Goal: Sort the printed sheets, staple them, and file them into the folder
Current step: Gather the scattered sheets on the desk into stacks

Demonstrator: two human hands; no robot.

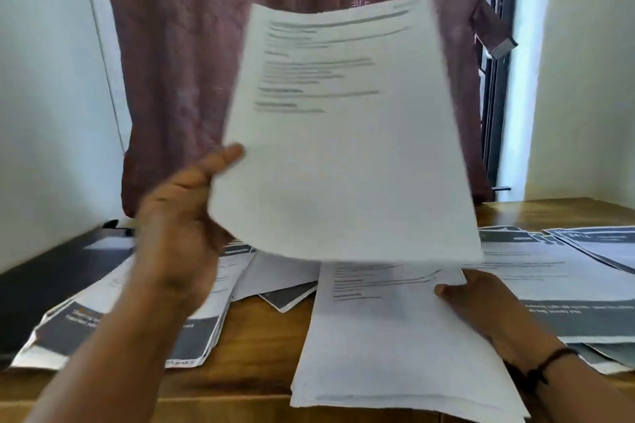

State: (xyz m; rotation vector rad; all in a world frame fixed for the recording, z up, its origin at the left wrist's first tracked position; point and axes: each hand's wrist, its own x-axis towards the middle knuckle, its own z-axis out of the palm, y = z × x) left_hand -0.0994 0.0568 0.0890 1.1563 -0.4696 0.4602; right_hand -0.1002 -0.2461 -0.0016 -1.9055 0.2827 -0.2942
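Above wooden table (254, 336), left grip (178, 227) lifts sheet (343, 148); right grip (481, 299) pinches stack (395, 347).

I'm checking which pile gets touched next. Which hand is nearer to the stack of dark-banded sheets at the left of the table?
Left. The left hand, holding up a sheet, is just above that stack; the right hand is across the table.

Paper piles (130, 316) crowd the desk (261, 333) – bare wood only between them, near centre
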